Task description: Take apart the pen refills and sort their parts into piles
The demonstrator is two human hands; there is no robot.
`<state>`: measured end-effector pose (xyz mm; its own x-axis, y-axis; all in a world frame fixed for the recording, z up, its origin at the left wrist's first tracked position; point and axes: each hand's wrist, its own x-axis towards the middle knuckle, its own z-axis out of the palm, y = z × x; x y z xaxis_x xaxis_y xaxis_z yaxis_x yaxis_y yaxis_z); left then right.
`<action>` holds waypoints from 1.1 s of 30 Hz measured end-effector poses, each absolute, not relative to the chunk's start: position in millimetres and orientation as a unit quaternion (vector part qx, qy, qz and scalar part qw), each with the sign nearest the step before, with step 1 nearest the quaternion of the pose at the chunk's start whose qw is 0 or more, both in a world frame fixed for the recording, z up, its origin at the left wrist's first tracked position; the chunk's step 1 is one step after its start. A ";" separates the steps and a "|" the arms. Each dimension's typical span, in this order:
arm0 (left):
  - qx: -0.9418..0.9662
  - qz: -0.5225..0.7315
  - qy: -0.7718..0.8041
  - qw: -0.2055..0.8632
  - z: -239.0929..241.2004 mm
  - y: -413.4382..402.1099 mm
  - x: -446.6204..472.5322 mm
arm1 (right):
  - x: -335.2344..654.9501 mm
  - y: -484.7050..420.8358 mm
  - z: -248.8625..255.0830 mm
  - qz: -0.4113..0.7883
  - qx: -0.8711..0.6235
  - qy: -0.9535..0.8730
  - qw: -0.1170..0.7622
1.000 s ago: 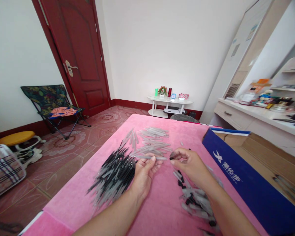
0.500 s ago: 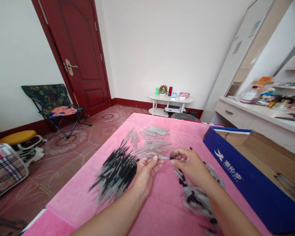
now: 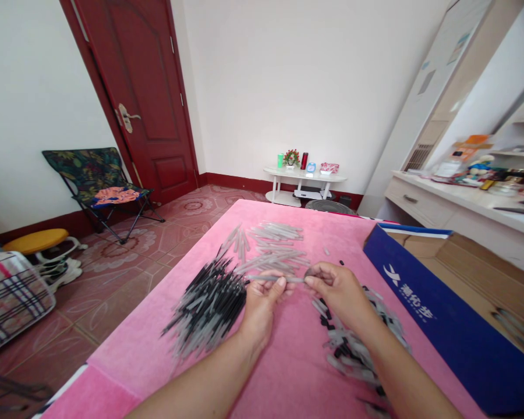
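A slim translucent grey pen (image 3: 262, 278) lies level across my left hand (image 3: 266, 297), pinched between thumb and fingers. My right hand (image 3: 334, 286) is closed at the pen's right end, and its fingertips hide that tip. Left of my hands spreads a big pile of black and clear pen parts (image 3: 205, 308), long and thin. Behind them lie loose rows of translucent pen barrels (image 3: 279, 231). Under and beside my right forearm sits a heap of clear pen caps and small black pieces (image 3: 353, 352).
A pink cloth (image 3: 288, 361) covers the table. At its right side stands an open blue cardboard box (image 3: 428, 308) with a few thin sticks inside. A small black piece (image 3: 342, 262) lies beyond my right hand. A folding chair (image 3: 96, 174) stands on the floor at left.
A black piece that showed at my right fingertips is now hidden as the fingers close over the pen's end. Both hands stay in nearly the same place; the view shifts slightly.
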<state>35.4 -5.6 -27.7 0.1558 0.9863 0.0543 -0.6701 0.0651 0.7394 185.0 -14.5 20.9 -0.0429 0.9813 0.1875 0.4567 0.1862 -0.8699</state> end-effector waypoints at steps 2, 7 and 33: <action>0.325 0.602 0.241 0.688 -27.2 -5.3 35.3 | 182.8 -15.0 20.6 0.340 -0.553 -0.634 0.420; 0.324 0.610 0.241 0.682 -25.9 -4.3 34.7 | 179.9 -14.9 18.9 0.353 -0.549 -0.627 0.424; 0.321 0.614 0.248 0.676 -27.6 -3.8 33.5 | 182.1 -15.6 15.6 0.263 -0.569 -0.687 0.369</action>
